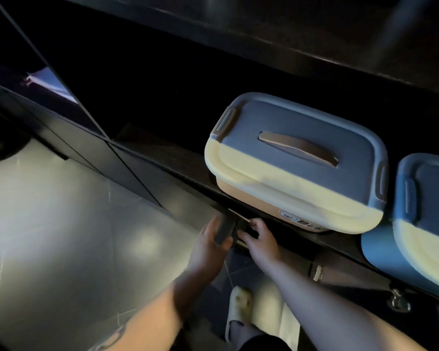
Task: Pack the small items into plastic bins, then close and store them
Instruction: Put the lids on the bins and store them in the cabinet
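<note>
Head view, dim light. At far left, a pale glossy tiled floor point(61, 236) catches a broad patch of light; above it runs a dark cabinet panel point(91, 138) set on a diagonal.

Lower centre: the left hand point(209, 245) reaches forward from a bare forearm that enters at the bottom edge, palm turned inward. Its fingers and thumb are curled round a small dark rectangular object point(224, 230), which it grips at the front edge of the dark shelf point(188, 173). What the object is cannot be told.

Just beside it, the right hand point(260, 240) extends from a forearm crossing from the lower right. Its fingers are bent, the tips touching the same dark piece near the shelf lip; whether they actually pinch it cannot be told.

Below the hands, a pale slipper point(238, 310) rests on the floor.

Right of centre: a closed peach-coloured plastic bin with a rounded cream lid point(297, 168) stands on the shelf, its flat brown handle point(298, 148) lying in the lid recess and side latches down.

Far right: a closed blue plastic bin with a cream lid point(421, 224) stands just beside the first, partly cut off by the frame edge.
</note>
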A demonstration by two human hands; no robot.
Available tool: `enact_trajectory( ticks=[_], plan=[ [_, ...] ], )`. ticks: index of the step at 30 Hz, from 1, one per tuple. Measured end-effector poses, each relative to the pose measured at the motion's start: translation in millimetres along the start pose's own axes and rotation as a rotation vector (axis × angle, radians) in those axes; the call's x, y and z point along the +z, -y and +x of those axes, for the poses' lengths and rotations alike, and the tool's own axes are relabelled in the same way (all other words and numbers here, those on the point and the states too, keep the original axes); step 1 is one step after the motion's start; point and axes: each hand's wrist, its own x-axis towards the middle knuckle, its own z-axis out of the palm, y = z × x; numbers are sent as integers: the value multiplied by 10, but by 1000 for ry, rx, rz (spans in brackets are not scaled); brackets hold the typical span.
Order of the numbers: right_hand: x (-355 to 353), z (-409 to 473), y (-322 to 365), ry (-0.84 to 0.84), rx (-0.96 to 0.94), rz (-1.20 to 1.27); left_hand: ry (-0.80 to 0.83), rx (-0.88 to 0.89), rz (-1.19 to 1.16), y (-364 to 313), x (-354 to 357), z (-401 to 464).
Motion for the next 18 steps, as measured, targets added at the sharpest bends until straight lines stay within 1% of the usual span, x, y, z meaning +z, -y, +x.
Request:
enact_trajectory(
  ticks=[2, 6, 8, 11, 15, 18],
  plan=[
    [9, -121, -9, 32, -35, 20, -11, 7, -57, 88, -23, -75],
    [134, -414, 31, 102, -33, 14, -41, -95, -212, 387, -146, -192],
    [283, -580, 73, 136, -69, 2, -41, -87, -256, 576, -266, -275],
    [592, -868, 137, 209, -43, -38, 19, -78, -321, 934, -527, -439],
    [1161, -1296, 298, 308, -6, -135, 125, -41, -386, 1488, -1045, -721],
    [1738, -1560, 446, 398, -42, -98, 179, -93, -448, 1877, -1506, -957]
  ],
)
